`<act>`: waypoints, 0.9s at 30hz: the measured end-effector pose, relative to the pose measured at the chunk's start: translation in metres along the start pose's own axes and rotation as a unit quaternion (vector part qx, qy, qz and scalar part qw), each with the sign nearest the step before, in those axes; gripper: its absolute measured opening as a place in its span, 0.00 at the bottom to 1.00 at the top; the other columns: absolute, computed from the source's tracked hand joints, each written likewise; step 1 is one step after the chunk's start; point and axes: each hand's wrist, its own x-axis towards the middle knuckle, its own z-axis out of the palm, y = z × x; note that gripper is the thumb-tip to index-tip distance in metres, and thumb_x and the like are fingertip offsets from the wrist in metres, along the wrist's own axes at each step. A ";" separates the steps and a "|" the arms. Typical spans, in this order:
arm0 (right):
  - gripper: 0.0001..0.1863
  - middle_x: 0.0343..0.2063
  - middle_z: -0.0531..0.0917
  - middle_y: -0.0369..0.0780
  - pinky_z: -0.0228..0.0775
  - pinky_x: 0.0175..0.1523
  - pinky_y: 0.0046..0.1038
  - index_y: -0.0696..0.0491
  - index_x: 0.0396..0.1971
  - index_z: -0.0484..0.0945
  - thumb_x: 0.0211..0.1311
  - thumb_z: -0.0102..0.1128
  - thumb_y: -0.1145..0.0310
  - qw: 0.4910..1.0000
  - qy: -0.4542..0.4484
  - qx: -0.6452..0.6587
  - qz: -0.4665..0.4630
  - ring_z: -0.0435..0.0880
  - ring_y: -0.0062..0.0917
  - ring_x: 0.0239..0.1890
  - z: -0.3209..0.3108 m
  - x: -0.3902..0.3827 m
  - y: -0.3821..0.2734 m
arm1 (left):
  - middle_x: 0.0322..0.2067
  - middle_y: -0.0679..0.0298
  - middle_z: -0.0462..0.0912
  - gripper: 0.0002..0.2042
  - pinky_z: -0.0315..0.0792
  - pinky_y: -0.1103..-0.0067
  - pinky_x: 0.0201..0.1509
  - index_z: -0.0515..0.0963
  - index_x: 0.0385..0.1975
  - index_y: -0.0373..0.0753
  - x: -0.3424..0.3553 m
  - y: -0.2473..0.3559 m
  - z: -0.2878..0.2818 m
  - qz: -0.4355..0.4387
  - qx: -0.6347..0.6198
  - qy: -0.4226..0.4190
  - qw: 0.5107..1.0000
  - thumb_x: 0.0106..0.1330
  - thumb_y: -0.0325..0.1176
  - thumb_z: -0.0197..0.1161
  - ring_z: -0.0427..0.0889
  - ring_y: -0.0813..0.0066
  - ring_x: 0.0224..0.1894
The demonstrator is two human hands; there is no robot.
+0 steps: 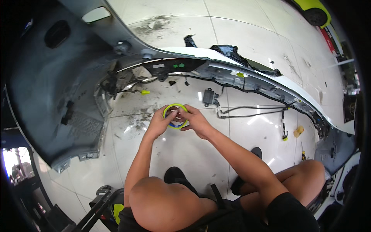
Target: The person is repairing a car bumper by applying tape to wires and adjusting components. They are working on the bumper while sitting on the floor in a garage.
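At the far left of the frame we see the broad, dark inner side of a large curved car panel (50, 100), which bends across the upper part of the frame and runs down toward the right edge. At lower left, near the person's knee, we make out a dark frame (103, 207) with a yellow-green part behind it. Left of center, a small yellow connector (145, 92) lies on the tiled floor (127, 154), just below the panel's inner edge.

At the middle of the frame we find the yellow-green ring (176, 104), with blue along its lower rim, held above the floor between both hands. The left hand (157, 123) curls its fingers around the ring's left side; the right hand (198, 123) closes on its right side. We see the thumbs near each other within its outline, but we cannot tell whether the fingertips pinch anything else there.

Below the hands, we see a black shoe (176, 174) on the floor. Right of center, above the right hand, sits a gray box (210, 97), with black cables (247, 112) stretching rightward beside it. Farther right we spot a tan lump (298, 131) and, beneath it, a screwdriver (303, 155). At upper right stands a yellow-green car (309, 4).
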 end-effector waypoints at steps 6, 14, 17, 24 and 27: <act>0.22 0.34 0.87 0.47 0.78 0.45 0.38 0.59 0.40 0.82 0.71 0.62 0.52 0.932 -0.119 -0.307 -0.150 0.87 0.37 0.39 -0.019 0.003 -0.087 | 0.26 0.64 0.84 0.13 0.76 0.78 0.35 0.80 0.49 0.32 -0.013 0.108 -0.030 -0.052 0.162 0.124 0.977 0.76 0.37 0.61 0.81 0.79 0.25; 0.18 0.37 0.87 0.51 0.76 0.49 0.43 0.57 0.44 0.83 0.71 0.57 0.56 0.813 -0.304 -0.447 -0.218 0.86 0.45 0.42 -0.064 -0.082 -0.232 | 0.42 0.59 0.85 0.22 0.75 0.80 0.47 0.75 0.59 0.33 -0.108 0.261 -0.016 0.087 0.139 0.318 0.934 0.65 0.24 0.68 0.81 0.78 0.42; 0.16 0.36 0.87 0.49 0.77 0.47 0.39 0.57 0.44 0.82 0.70 0.58 0.60 0.832 -0.324 -0.398 -0.213 0.86 0.40 0.40 -0.106 -0.131 -0.264 | 0.46 0.59 0.83 0.25 0.75 0.81 0.42 0.73 0.63 0.33 -0.174 0.331 0.028 0.084 0.104 0.408 0.903 0.65 0.23 0.67 0.80 0.79 0.43; 0.12 0.33 0.83 0.37 0.73 0.41 0.25 0.61 0.42 0.82 0.69 0.60 0.67 0.964 -0.178 -0.153 -0.126 0.80 0.19 0.35 -0.207 -0.209 -0.252 | 0.42 0.53 0.84 0.27 0.76 0.81 0.42 0.69 0.65 0.31 -0.419 0.508 0.195 0.274 0.414 0.647 0.579 0.64 0.17 0.63 0.81 0.74 0.35; 0.08 0.29 0.82 0.36 0.69 0.33 0.24 0.57 0.37 0.81 0.69 0.60 0.67 0.990 -0.005 -0.111 -0.084 0.79 0.18 0.30 -0.268 -0.232 -0.222 | 0.43 0.50 0.86 0.32 0.81 0.74 0.50 0.66 0.67 0.31 -0.423 0.572 0.253 0.299 0.446 0.708 0.459 0.61 0.15 0.68 0.87 0.61 0.46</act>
